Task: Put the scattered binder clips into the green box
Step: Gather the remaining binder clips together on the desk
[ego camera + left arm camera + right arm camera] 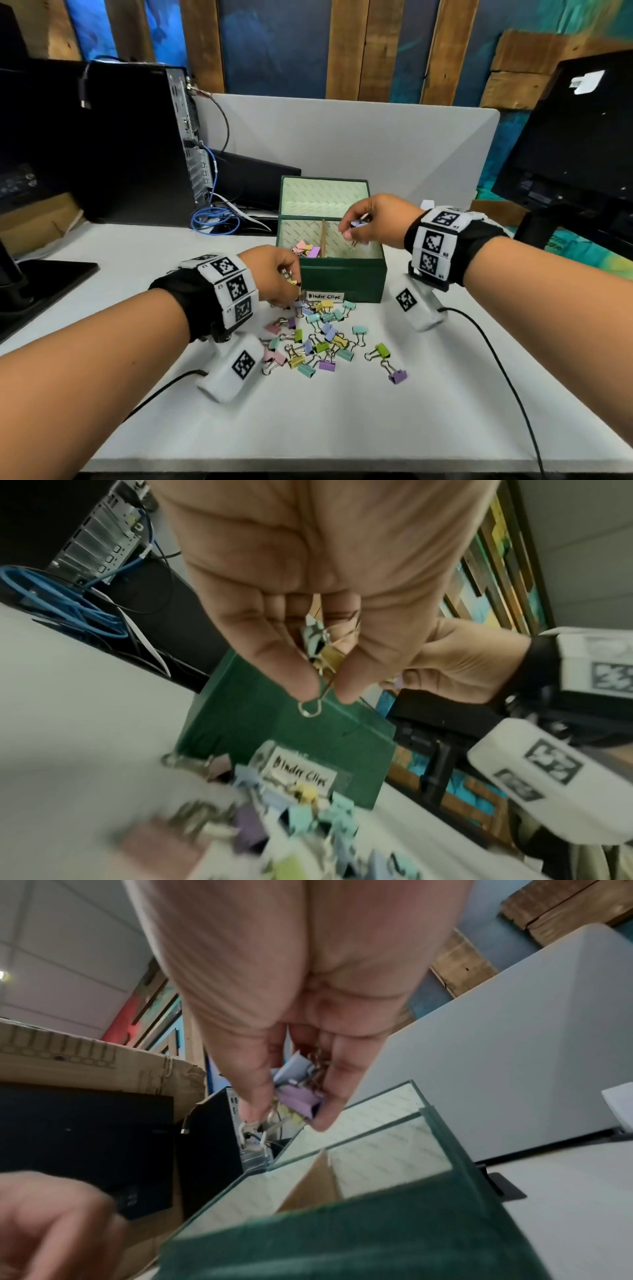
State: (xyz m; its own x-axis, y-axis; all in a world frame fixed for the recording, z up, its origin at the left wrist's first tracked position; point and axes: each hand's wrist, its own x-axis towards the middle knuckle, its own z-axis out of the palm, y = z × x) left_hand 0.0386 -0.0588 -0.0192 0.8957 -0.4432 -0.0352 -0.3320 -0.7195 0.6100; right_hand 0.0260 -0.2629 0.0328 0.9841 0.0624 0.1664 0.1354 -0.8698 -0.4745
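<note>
The green box (342, 279) stands open mid-table, a "Binder Clips" label (324, 296) at its front and a cardboard divider inside. A few pastel clips (306, 248) lie in its left compartment. Several scattered binder clips (325, 337) lie on the white table in front of it. My left hand (274, 279) hovers at the box's front left corner, pinching a few clips (323, 653), yellow and mint. My right hand (368, 222) is above the right compartment, fingers curled round a bunch of clips (298, 1096), purple and pale blue, wire handles dangling.
A black computer tower (137, 144) with a blue cable coil (214, 219) stands at the back left. A monitor (575, 144) is at the right, a monitor base (37, 274) at the left. A grey partition (376, 137) rises behind the box. Wrist-camera cables trail across the table (376, 418).
</note>
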